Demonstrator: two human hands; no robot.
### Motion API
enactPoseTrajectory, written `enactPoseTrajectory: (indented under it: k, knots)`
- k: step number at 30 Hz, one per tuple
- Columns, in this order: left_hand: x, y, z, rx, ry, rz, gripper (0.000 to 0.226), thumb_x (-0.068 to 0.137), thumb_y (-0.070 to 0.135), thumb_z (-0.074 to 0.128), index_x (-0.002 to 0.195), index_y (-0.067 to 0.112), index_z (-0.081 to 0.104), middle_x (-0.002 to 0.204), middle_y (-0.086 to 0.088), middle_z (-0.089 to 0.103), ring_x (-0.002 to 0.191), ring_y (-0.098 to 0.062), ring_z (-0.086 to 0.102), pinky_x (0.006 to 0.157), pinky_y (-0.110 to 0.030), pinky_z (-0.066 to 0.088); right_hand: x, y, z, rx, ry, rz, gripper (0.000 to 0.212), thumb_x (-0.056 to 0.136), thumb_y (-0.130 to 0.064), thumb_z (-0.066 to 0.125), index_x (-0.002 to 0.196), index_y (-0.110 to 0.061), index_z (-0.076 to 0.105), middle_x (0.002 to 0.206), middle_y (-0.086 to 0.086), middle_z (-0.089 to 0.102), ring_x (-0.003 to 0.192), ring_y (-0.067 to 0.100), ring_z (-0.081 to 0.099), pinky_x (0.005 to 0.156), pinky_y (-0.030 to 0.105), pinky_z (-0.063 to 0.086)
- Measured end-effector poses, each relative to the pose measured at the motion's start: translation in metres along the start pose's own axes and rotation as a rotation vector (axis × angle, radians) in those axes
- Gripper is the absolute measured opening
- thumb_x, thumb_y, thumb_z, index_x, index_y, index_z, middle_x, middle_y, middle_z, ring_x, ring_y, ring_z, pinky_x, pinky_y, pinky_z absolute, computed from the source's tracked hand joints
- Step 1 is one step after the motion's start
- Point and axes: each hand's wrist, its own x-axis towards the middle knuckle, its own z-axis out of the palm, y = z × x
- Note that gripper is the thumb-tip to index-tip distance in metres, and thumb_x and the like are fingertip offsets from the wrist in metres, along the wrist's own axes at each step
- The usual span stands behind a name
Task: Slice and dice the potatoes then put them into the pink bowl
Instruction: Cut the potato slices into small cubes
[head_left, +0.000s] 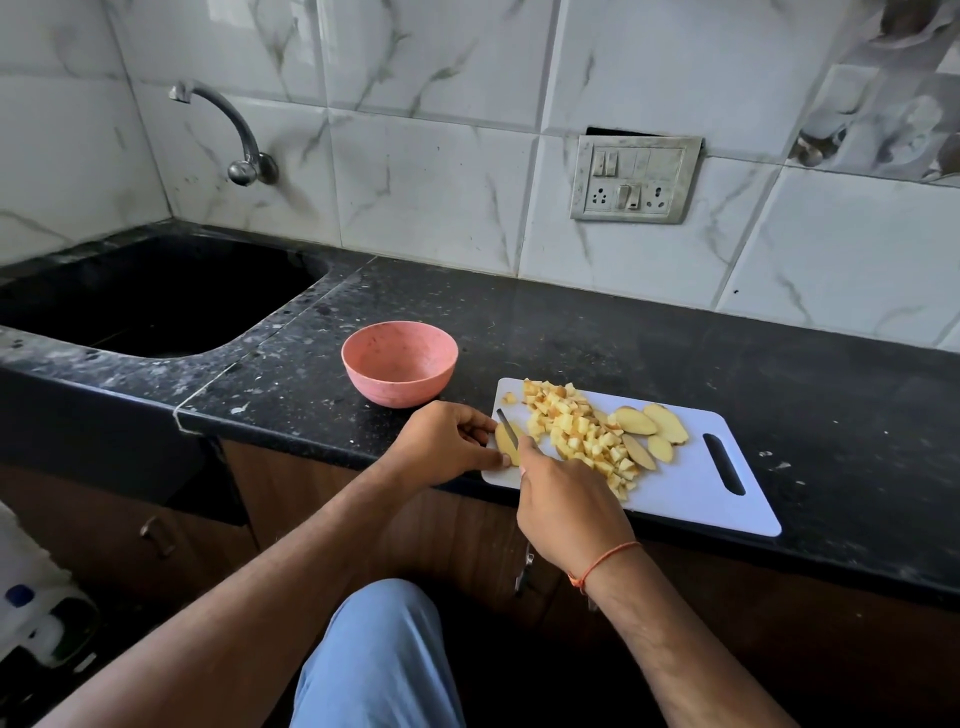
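The left hand pinched a pale yellow potato slice while the right hand gripped a small dark-bladed knife. Those fingertips sat close to the blade (a slip could nick them).

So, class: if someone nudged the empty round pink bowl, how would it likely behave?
The round pink bowl looks like thin plastic and holds nothing, so probably light. Its narrow base on the polished black stone counter suggests it would slide easily, perhaps rock, rather than roll.
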Motion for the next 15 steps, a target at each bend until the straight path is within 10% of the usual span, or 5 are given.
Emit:
enactPoseTrajectory:
  k: [15]
  knots:
    - [-0.001, 0.003, 0.001, -0.011, 0.006, -0.011, 0.051, 0.069, 0.039, 0.099, 0.115, 0.024, 0.080, 0.091, 0.011, 0.077, 0.077, -0.003, 0.068, 0.076, -0.023, 0.061, -0.091, 0.011, -0.021, 0.018, -0.073, 0.034, 0.061, 0.110, -0.028, 0.038, 0.165, -0.031, 0.013, 0.075, -0.008, 0.063, 0.060, 0.009, 0.057, 0.051, 0.021, 0.042]
